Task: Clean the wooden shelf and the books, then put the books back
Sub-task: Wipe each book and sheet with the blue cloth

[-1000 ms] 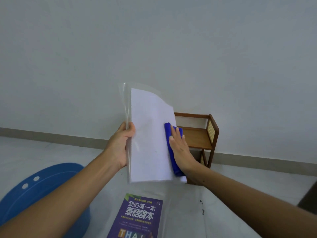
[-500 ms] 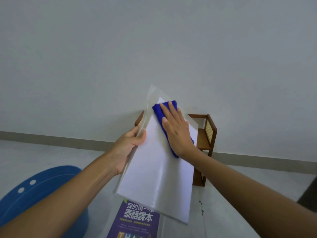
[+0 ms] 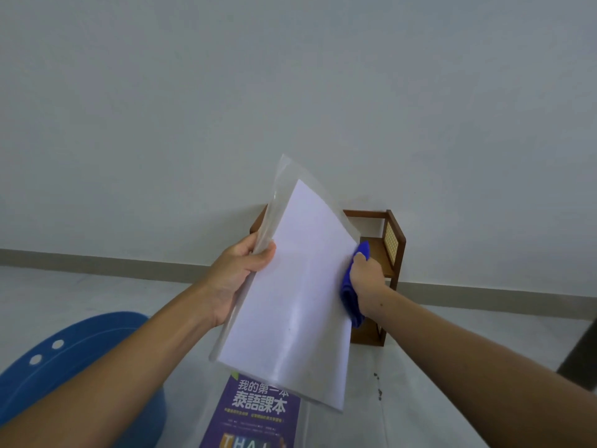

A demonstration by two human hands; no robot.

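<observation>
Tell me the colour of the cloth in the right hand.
Bright blue. The cloth shows best in the head view, bunched in the right hand.

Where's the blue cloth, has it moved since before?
Yes: down and right. The blue cloth reached above the wooden shelf before; now below its top rail, at the right edge of the white book.

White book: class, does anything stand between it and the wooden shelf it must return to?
Nothing visible does. The left hand holds the white book before the wooden shelf; only the right hand gripping the blue cloth overlaps the shelf.
</observation>
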